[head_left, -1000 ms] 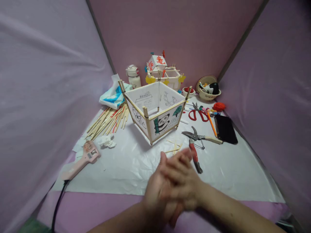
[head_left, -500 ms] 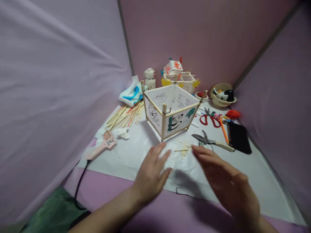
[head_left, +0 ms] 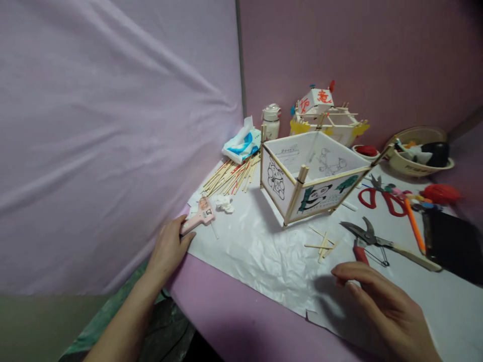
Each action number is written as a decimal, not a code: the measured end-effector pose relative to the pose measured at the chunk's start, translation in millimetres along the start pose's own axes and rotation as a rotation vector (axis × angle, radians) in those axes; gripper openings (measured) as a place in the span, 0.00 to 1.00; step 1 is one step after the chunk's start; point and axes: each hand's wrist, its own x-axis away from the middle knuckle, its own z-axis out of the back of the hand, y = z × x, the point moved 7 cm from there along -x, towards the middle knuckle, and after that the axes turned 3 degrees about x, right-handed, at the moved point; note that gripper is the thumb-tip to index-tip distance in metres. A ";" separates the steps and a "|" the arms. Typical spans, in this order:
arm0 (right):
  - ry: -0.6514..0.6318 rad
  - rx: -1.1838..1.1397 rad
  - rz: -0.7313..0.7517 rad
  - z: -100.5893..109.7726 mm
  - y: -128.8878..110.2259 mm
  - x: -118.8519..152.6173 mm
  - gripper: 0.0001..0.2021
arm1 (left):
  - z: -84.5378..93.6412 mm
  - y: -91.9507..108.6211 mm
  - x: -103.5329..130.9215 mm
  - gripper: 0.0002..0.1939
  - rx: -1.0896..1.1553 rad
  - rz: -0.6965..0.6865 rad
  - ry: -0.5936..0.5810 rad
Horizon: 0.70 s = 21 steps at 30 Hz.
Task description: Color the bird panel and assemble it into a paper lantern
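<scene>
At the table's left edge, my left hand (head_left: 169, 249) closes its fingers and thumb round the handle of a pink glue gun (head_left: 200, 215), which lies on the white sheet. My right hand (head_left: 381, 301) hovers over the sheet at the lower right, fingers curled and a little apart, holding nothing. Between the hands stands a four-sided frame of sticks and white panels (head_left: 294, 201), with a panda drawn on its front. Short stick pieces (head_left: 322, 245) lie loose before it. Red-handled pruning shears (head_left: 372, 236) are beyond my right hand.
Long sticks (head_left: 230, 176) and a tissue pack (head_left: 243, 145) lie at the back left, near a white bottle (head_left: 271, 120). Behind the frame is another stick model (head_left: 324, 118). Rightward are red scissors (head_left: 390, 201), a bowl (head_left: 411, 163), an orange pen (head_left: 415, 229) and a black phone (head_left: 455, 246).
My left hand has moved left from the middle to the glue gun and taken hold of its handle. My right hand's fingers have curled. The camera view has turned left.
</scene>
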 end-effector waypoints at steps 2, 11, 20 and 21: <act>0.008 0.016 -0.015 0.1 2.4 0.0 0.09 | -1.1 1.6 -2.4 0.28 0.041 0.008 0.004; -0.014 0.044 -0.082 -4.9 14.8 3.2 0.09 | 5.6 5.2 27.7 0.19 0.037 -0.023 0.154; -0.069 0.047 -0.053 -11.4 11.4 0.2 0.07 | 7.9 0.5 27.5 0.16 -0.007 -0.073 0.292; -0.073 0.041 -0.047 -11.4 9.7 -1.0 0.07 | 12.7 6.0 30.1 0.16 -0.017 -0.088 0.315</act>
